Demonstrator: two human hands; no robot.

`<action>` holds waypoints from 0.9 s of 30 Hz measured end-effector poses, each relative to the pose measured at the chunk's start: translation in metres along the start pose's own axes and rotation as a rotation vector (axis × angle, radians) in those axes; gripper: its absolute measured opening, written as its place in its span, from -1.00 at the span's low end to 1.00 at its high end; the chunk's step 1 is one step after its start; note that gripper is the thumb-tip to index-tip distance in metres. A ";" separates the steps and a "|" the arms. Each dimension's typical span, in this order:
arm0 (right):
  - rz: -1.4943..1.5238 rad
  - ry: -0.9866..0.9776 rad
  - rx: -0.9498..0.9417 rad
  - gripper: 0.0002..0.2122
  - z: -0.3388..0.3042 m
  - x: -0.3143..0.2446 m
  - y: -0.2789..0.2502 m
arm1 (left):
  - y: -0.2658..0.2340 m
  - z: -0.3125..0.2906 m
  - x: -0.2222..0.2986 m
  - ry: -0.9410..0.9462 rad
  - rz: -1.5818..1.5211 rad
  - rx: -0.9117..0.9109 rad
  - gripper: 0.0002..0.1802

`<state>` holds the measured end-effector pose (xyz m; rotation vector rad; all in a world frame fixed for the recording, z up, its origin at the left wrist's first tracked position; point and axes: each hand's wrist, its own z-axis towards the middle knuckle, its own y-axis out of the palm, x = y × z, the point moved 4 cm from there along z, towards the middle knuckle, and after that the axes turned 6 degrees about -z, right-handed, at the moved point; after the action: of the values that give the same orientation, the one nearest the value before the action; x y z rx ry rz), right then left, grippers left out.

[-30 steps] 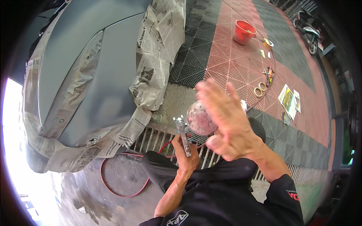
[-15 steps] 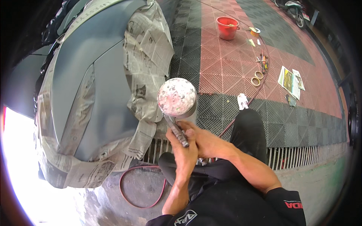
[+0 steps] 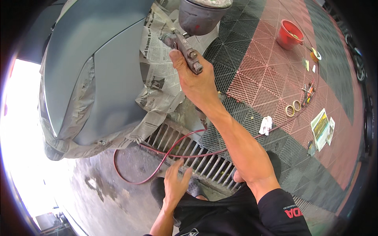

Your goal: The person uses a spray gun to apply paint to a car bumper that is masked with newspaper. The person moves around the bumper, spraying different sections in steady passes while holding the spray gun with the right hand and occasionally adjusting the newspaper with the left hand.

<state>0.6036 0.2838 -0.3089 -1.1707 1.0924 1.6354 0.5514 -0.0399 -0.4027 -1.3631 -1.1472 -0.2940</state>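
Note:
My right hand (image 3: 197,80) is wrapped round the handle of a metal spray gun (image 3: 182,47), arm stretched forward. The gun carries a dark, paint-stained cup (image 3: 202,19) with a speckled lid, partly cut off by the top edge. Below the fist, a dark red air hose (image 3: 185,137) runs from the handle fitting. The gun is beside a grey-coated vehicle panel (image 3: 118,78), its edges masked with newspaper (image 3: 163,84). Low in front of my body, my left hand (image 3: 176,185) holds nothing; its fingers are apart, over the floor grate near the hose.
The hose loops over a metal floor grate (image 3: 189,151) and concrete. On the red and black floor tiles stand a red bucket (image 3: 289,35), tape rolls (image 3: 290,111), a crumpled white cloth (image 3: 265,125), several small tools (image 3: 308,92) and printed sheets (image 3: 321,128).
The spray gun has moved forward in my right hand, toward the top. My left hand has left the gun and dropped toward my body. The view has shifted and turned.

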 end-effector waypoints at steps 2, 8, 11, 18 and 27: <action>0.005 0.021 -0.011 -0.58 0.015 -0.008 0.005 | -0.015 -0.044 -0.013 -0.107 0.132 -0.031 -0.54; -0.066 0.148 -0.048 -0.56 0.032 -0.034 0.019 | -0.059 -0.156 0.005 -0.321 0.165 0.002 -0.60; -0.088 0.177 -0.042 -0.59 0.042 -0.041 0.018 | -0.064 -0.179 0.031 -0.340 0.175 -0.010 -0.63; -0.240 0.164 0.058 -0.67 0.038 -0.069 -0.003 | -0.067 -0.215 0.069 -0.377 0.169 -0.021 -0.65; 0.066 0.856 0.285 -0.61 -0.124 -0.205 -0.107 | -0.056 -0.230 0.244 -0.470 0.051 -0.021 0.18</action>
<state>0.7810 0.1688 -0.1536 -1.6922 1.8275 0.9485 0.7315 -0.1476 -0.1354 -1.5224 -1.4924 0.0590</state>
